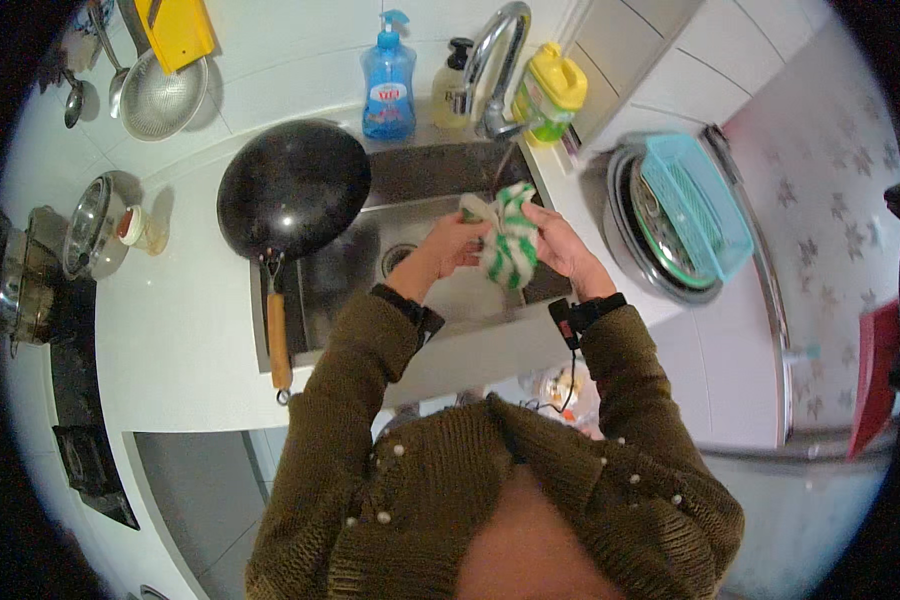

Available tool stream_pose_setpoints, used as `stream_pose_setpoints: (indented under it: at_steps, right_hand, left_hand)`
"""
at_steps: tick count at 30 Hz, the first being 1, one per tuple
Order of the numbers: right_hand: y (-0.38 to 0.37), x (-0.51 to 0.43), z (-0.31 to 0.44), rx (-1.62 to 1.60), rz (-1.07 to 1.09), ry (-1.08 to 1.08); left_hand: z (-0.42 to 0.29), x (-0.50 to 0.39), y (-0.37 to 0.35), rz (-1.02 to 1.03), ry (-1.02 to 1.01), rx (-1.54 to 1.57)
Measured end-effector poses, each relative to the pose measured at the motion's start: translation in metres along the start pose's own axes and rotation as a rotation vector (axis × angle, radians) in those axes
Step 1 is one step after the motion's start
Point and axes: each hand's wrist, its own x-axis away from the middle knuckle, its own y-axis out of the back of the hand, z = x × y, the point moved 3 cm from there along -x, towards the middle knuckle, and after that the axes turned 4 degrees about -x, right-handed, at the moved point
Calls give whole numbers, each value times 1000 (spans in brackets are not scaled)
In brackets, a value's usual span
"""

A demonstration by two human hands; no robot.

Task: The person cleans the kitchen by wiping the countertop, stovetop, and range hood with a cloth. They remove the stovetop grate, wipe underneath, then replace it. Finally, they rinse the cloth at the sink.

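A green-and-white striped cloth (511, 251) is bunched between my two hands above the stainless steel sink (450, 307). My left hand (451, 244) grips the cloth's left side, and my right hand (559, 238) holds its right side. The curved chrome faucet (495, 97) rises behind the cloth. A black wok (292, 187) with a wooden handle (277, 337) rests over the sink's left edge, its rounded underside facing up. The sink drain (399, 259) shows to the left of my left hand. Parts of my fingers are hidden by the cloth.
Behind the sink stand a blue pump bottle (388, 94), a dark-capped bottle (450, 94) and a yellow-capped jug (551, 90). At right, a turquoise plastic basket (701, 210) sits on stacked basins (622, 232). A small jar (144, 231) and a glass lid (90, 217) are at left.
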Motion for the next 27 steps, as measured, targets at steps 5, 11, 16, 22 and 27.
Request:
stream_pose_setpoints:
  at_steps: [5, 11, 16, 22, 27]
  right_hand:
    - [43, -100, 83, 1307, -422, 1081]
    - [46, -167, 94, 1892, -206, 686]
    - [36, -130, 81, 1611, -266, 812]
    - [19, -130, -25, 140, 5, -316]
    - [17, -149, -42, 22, 219, -10]
  left_hand:
    - [-7, -47, 16, -268, -58, -43]
    - [-29, -71, 31, -645, 3, -48]
    - [-19, -77, 56, -537, -84, 183]
    - [-22, -76, 48, -316, -172, 305]
    - [-19, -50, 81, -416, -222, 46]
